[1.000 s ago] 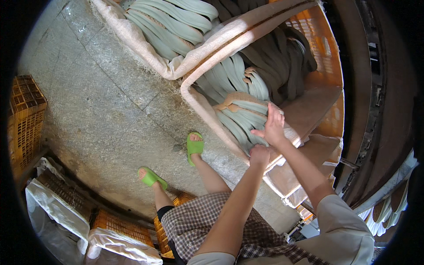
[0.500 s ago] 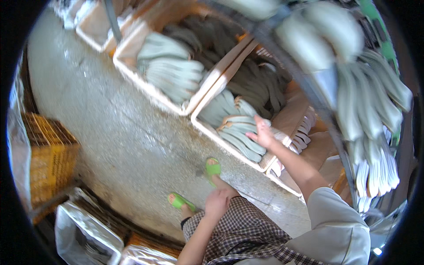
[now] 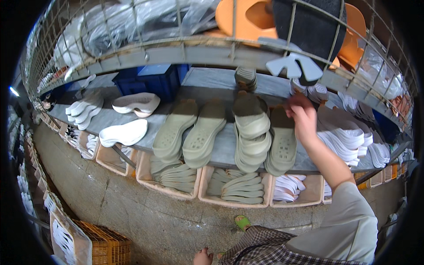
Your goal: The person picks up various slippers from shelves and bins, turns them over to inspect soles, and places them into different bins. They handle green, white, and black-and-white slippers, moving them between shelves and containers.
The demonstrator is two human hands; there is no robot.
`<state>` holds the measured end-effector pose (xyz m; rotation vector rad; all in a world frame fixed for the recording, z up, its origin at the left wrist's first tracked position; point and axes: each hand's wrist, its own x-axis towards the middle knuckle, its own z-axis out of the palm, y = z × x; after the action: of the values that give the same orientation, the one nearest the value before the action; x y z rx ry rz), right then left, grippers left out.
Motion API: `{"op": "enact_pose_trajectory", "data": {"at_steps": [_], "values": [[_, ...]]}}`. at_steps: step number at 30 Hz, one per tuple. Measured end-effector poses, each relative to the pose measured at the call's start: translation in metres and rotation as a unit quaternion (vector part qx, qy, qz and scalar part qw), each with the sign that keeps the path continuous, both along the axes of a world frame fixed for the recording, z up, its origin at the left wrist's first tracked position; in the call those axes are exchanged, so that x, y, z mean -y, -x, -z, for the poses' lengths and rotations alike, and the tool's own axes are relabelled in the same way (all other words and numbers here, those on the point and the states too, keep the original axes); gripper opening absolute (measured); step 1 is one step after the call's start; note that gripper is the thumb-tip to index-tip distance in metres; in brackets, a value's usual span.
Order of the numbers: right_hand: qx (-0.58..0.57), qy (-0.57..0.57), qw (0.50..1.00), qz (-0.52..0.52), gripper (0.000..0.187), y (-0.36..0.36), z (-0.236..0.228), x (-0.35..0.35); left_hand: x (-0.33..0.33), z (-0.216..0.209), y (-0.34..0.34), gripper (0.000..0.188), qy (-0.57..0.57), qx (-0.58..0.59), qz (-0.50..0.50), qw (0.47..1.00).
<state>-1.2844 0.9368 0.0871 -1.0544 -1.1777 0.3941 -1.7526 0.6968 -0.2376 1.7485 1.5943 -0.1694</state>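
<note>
My right hand (image 3: pixel 304 118) reaches over the grey table (image 3: pixel 217 152), by the far end of a stack of grey-green shoe soles (image 3: pixel 282 139). Its fingers are smeared by motion, so whether they hold anything is unclear. Close by on the left stands a taller pile of grey-green soles (image 3: pixel 252 132), some turned over. Two more stacks of these soles, one (image 3: pixel 205 134) beside the other (image 3: pixel 174 130), lie further left. White soles (image 3: pixel 342 137) are piled to the right of my right forearm. My left hand (image 3: pixel 203 257) hangs low at the bottom edge, partly cut off, its fingers mostly hidden.
A wire-mesh shelf (image 3: pixel 176 54) crosses above the table. At the back left sits a blue bin (image 3: pixel 152 81). Single white soles (image 3: pixel 123 132) lie on the left. Lined crates (image 3: pixel 201 187) of soles line the floor beneath the table. An orange crate (image 3: pixel 117 247) stands lower left.
The view has swung up from the floor crates to the tabletop. My right hand has left the grey-green soles in a crate and risen over the table; my left hand now shows at the bottom edge.
</note>
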Motion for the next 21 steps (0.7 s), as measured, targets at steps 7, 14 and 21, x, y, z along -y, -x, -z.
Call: {"op": "enact_pose_trajectory", "data": {"at_steps": [7, 14, 21], "values": [[-0.216, 0.205, 0.951, -0.081, 0.036, -0.168, 0.132, -0.213, -0.014, -0.027, -0.044, 0.042, -0.083, 0.031, -0.038, 0.995], [-0.2, 0.369, 0.907, -0.024, 0.042, -0.218, 0.153, -0.25, 0.031, -0.051, -0.056, 0.048, 0.11, -0.043, -0.127, 0.985], [-0.24, 0.366, 0.896, -0.069, 0.047, -0.223, 0.128, -0.256, 0.033, -0.052, -0.045, 0.037, 0.205, 0.009, -0.16, 0.965]]}}
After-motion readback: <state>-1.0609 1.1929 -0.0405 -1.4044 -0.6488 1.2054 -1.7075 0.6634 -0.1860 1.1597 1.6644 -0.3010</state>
